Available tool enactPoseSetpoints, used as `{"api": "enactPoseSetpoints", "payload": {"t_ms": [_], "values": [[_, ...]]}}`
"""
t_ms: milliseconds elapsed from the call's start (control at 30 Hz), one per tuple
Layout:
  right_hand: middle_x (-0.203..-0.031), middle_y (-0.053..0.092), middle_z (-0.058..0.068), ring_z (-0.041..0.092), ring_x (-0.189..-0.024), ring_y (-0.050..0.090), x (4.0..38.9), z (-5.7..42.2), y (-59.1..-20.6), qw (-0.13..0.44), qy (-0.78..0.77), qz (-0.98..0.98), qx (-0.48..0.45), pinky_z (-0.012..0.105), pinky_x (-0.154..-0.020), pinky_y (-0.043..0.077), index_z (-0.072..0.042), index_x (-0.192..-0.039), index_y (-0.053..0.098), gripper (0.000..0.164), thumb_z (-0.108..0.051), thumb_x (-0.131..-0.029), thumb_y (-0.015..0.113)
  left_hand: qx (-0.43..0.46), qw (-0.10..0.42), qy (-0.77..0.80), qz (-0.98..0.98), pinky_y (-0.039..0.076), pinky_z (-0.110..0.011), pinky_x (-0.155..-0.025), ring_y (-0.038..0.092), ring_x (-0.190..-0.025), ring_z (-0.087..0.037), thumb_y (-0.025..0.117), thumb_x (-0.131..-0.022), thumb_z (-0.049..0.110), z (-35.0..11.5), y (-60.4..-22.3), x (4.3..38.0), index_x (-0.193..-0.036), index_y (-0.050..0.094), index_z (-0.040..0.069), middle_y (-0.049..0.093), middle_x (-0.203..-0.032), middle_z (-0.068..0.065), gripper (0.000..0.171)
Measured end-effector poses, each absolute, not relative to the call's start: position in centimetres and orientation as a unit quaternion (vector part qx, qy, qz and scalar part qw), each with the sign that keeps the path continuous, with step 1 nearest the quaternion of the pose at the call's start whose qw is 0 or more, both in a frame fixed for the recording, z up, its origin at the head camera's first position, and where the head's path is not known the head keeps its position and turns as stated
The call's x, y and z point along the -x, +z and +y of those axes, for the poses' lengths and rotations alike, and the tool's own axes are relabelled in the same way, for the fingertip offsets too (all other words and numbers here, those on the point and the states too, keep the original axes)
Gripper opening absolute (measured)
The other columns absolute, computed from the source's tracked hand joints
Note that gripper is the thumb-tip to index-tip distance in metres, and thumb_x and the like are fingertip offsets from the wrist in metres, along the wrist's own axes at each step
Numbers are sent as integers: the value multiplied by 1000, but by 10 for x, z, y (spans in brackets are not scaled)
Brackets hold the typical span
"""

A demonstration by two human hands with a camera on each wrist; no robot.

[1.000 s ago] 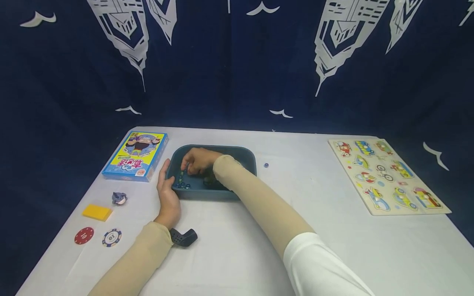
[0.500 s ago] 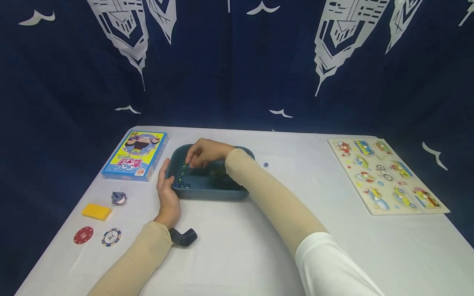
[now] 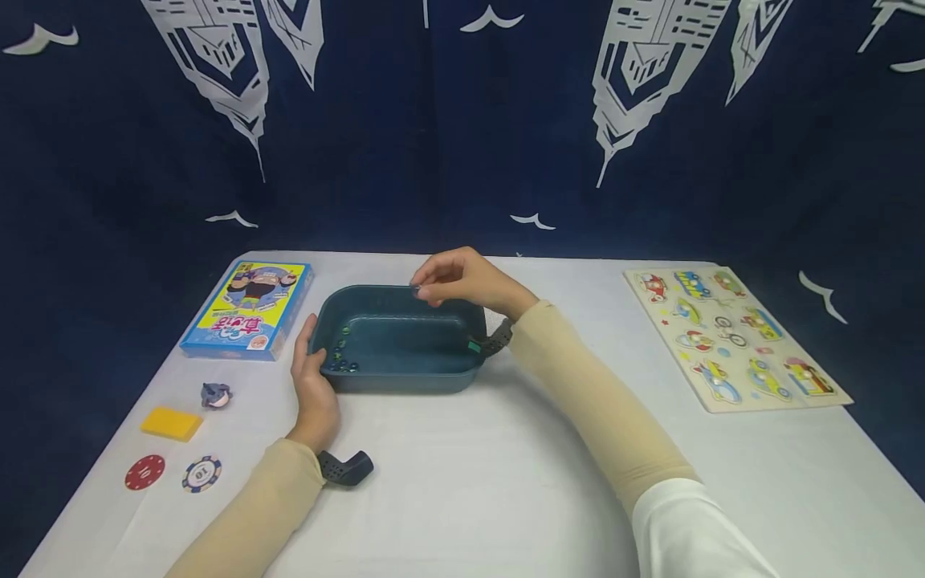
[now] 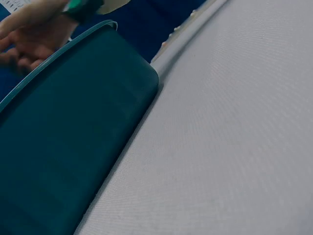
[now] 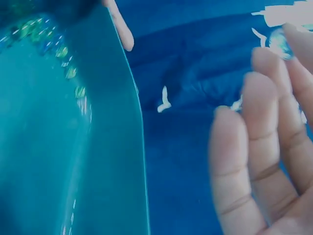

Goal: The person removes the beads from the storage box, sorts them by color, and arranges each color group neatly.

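Observation:
A teal plastic tray [image 3: 405,381] stands on the white-covered table with several green and blue glass marbles [image 3: 343,353] along its left end. My left hand [image 3: 315,401] rests against that end, fingers straight along the outer wall and thumb at the near corner of the rim. Over the tray's far rim, my right hand [image 3: 470,281] pinches a clear bluish glass marble [image 5: 279,44] between thumb and fingertip. In the right wrist view its other fingers are loosely extended. The right hand [image 4: 36,36] also shows beyond the tray wall [image 4: 73,127] in the left wrist view.
At left lie a blue and yellow game box [image 3: 248,309], a small shark figure [image 3: 215,395], a yellow block [image 3: 171,423], a red chip [image 3: 144,472] and a white-and-blue chip [image 3: 201,474]. A wooden picture puzzle board [image 3: 737,337] lies at right.
My right hand has risen out of the tray, moving right and away to its far rim with a marble in its fingertips. My left hand keeps its place at the tray. The head view shifts slightly.

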State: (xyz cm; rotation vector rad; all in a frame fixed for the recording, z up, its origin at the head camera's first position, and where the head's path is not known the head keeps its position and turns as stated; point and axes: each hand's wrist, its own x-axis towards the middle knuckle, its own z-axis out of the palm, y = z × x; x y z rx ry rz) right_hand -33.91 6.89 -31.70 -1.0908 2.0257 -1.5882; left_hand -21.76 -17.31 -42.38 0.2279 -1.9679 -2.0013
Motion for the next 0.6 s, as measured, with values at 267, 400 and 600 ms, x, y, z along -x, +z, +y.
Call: {"api": "enactPoseSetpoints", "payload": {"t_ms": [267,400,600], "values": [[-91,71,4,20,-76,66,336,137,-342,79,-592,744,299,34,-79,58,-10,-105,74,16,-11,-89,74,-86,169,-706,-682,2,-30,-123,7,-151,-6,22,-98,10,-174,-424,216,-159,22,20,18,-164,10,62],[-90,73,1,20,-71,63,341,166,-362,41,-595,759,262,30,-70,56,-6,-105,73,17,-10,-89,74,-82,173,-704,-684,2,-29,-122,7,-151,-6,22,-98,10,-173,-424,217,-159,22,20,18,-164,10,62],[-85,73,-2,17,-68,60,345,196,-391,20,-578,792,198,30,-56,49,-3,-107,72,21,-12,-88,75,-81,169,-698,-691,1,-30,-123,6,-151,-5,21,-99,12,-170,-425,217,-159,21,20,17,-164,12,61]]}}
